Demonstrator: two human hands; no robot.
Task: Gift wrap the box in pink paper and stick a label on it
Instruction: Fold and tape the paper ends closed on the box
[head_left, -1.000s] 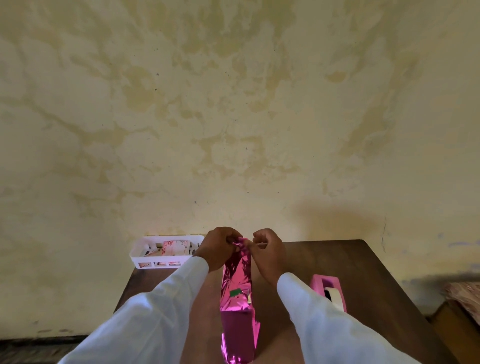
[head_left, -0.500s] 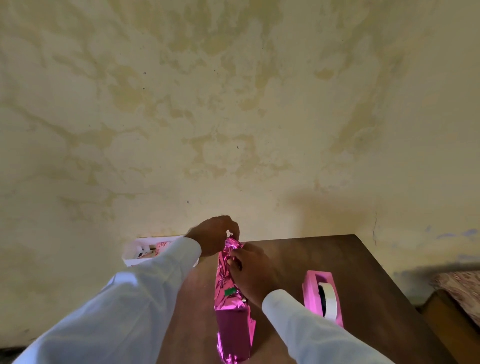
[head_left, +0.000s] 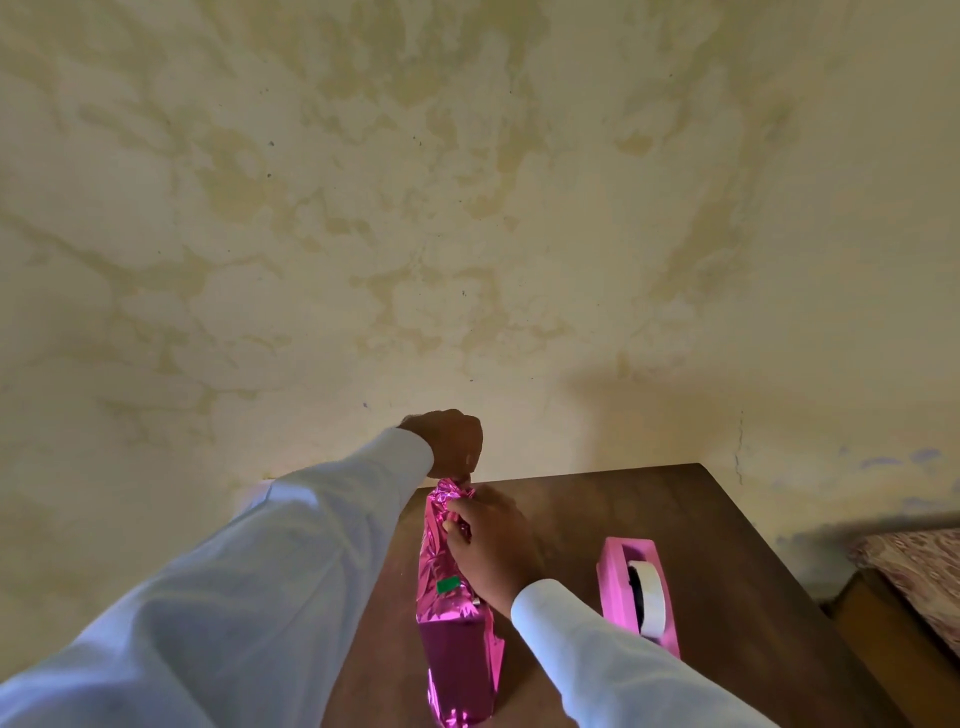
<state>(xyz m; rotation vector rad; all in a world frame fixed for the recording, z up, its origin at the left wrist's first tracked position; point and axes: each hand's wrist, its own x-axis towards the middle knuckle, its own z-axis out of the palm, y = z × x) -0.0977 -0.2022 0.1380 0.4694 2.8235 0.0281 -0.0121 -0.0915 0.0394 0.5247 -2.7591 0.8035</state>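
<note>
A long box wrapped in shiny pink paper (head_left: 457, 649) lies on the brown table (head_left: 701, 519), running away from me. A small green patch (head_left: 448, 585) shows on its top. The paper's far end (head_left: 451, 491) is bunched and crumpled. My left hand (head_left: 451, 441) is raised over that far end, its fingers curled down and pinching the paper tip. My right hand (head_left: 491, 545) lies against the right side of the paper, fingers gripping the crumpled part just below the tip.
A pink tape dispenser (head_left: 636, 592) with a white tape roll stands to the right of the box. A stained wall rises right behind the table. A patterned cloth on a wooden piece (head_left: 914, 577) sits at the far right. My left sleeve hides the table's left side.
My left hand has risen above the paper's far end and my left arm now covers the white basket. My right hand has slid down onto the side of the bunched paper.
</note>
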